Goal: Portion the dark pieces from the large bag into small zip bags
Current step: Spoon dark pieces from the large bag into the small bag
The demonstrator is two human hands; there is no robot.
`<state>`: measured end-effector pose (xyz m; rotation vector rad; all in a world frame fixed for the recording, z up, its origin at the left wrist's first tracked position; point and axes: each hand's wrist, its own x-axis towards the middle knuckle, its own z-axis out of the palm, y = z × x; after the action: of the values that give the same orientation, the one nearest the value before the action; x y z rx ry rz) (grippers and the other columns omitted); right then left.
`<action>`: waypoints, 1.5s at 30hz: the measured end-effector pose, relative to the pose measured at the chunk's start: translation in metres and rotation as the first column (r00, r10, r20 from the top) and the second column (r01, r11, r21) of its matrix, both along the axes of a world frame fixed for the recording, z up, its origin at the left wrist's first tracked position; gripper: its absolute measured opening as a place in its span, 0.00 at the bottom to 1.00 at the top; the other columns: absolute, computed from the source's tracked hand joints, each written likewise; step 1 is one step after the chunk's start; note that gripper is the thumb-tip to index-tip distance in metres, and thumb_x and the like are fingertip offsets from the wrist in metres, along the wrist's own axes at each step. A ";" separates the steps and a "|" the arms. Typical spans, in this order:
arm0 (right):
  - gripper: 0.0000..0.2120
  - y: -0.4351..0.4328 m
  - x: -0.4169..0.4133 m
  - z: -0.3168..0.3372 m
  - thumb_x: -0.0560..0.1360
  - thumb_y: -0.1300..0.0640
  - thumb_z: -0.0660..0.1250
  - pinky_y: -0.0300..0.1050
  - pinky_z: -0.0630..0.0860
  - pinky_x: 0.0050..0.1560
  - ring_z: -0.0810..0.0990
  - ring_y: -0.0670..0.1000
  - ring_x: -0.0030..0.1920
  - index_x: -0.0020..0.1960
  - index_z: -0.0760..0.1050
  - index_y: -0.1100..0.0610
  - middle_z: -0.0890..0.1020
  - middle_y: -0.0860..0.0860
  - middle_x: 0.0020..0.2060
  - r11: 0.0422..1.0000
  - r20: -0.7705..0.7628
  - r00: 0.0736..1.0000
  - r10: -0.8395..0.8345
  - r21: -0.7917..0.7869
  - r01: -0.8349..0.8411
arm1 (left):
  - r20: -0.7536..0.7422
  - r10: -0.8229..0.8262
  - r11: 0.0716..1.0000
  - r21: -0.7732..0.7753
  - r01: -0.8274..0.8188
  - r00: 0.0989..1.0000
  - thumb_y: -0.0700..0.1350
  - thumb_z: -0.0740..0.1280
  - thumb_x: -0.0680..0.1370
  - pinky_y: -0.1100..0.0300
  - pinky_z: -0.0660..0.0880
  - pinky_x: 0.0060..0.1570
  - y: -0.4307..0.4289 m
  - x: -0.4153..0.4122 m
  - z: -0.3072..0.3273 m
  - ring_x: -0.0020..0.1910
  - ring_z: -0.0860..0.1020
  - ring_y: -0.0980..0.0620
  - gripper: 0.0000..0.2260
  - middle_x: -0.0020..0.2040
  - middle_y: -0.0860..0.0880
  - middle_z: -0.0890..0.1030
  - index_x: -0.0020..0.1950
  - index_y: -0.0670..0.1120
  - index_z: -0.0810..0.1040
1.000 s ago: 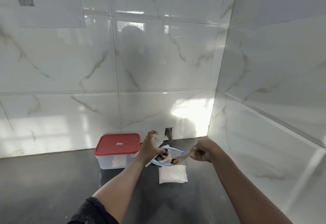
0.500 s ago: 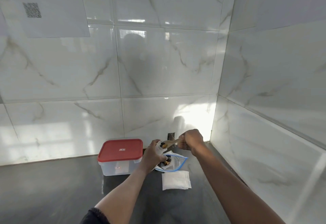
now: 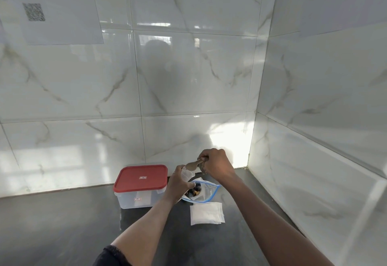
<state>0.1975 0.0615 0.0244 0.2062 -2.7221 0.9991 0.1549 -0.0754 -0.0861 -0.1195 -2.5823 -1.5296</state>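
Observation:
The large clear bag (image 3: 206,192) with a blue zip edge lies open on the dark counter, dark pieces (image 3: 195,190) showing inside. My left hand (image 3: 178,184) grips a small clear zip bag (image 3: 187,174) upright above the large bag. My right hand (image 3: 216,165) holds a wooden spoon (image 3: 193,165) by the handle, its bowl at the small bag's mouth. What lies in the small bag is hidden by my fingers.
A clear plastic box with a red lid (image 3: 141,178) stands left of my left hand. A flat stack of small white zip bags (image 3: 207,213) lies in front of the large bag. Tiled walls close the corner behind and to the right.
My right hand lifted the spoon out of the large bag and up to the mouth of the small bag. The left hand stays holding the small bag.

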 end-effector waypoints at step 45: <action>0.12 -0.053 -0.059 -0.121 0.81 0.63 0.55 0.56 0.74 0.53 0.78 0.61 0.58 0.53 0.74 0.68 0.79 0.58 0.53 -0.002 0.716 0.696 0.062 -0.697 0.717 | -0.058 -0.060 0.971 -0.235 0.044 0.997 0.46 0.74 0.68 0.76 0.69 0.34 -0.012 0.000 0.025 0.38 0.76 0.56 0.19 0.43 0.51 0.80 0.57 0.46 0.76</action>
<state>0.1389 0.0087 -0.0962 -1.2139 -1.3916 2.7021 0.1545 -0.0877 -0.0612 -0.2588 -2.7170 -1.2082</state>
